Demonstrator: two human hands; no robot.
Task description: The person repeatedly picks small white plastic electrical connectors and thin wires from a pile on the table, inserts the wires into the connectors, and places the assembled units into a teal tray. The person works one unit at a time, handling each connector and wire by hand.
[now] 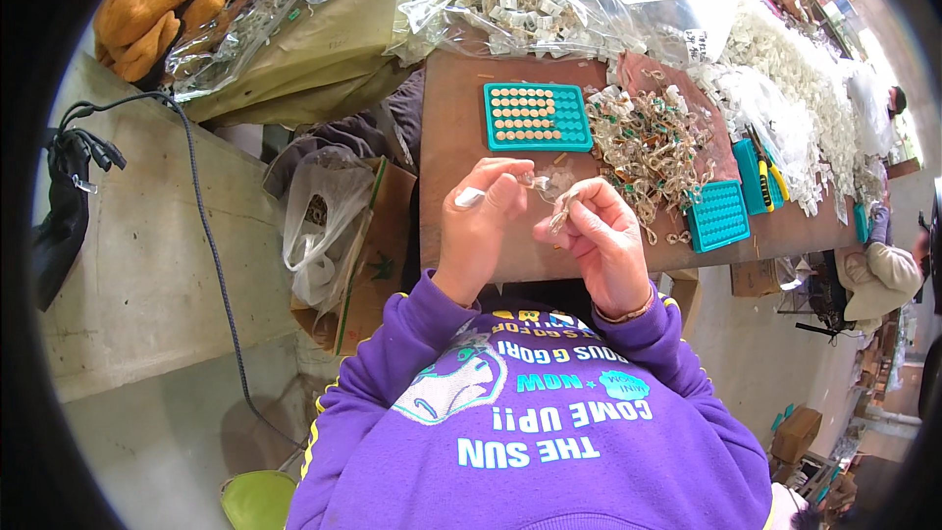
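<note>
My left hand [481, 211] is closed around a small white plastic part, with a tip sticking out at the thumb side. My right hand [599, 231] pinches a small pale clip-like piece [561, 208] between thumb and fingers. Both hands meet just above the brown table [451, 137], fingertips nearly touching. A teal tray [538, 118] filled with rows of tan round pieces lies just beyond my hands. A heap of small white and tan parts [653, 142] sits to its right.
A second teal tray [716, 216] lies at the right near yellow-handled pliers [765, 177]. Clear bags of white parts [530, 5] fill the far table. A plastic-lined cardboard box [339, 236] stands at the left by a concrete ledge [147, 265]. Other people work at the far right.
</note>
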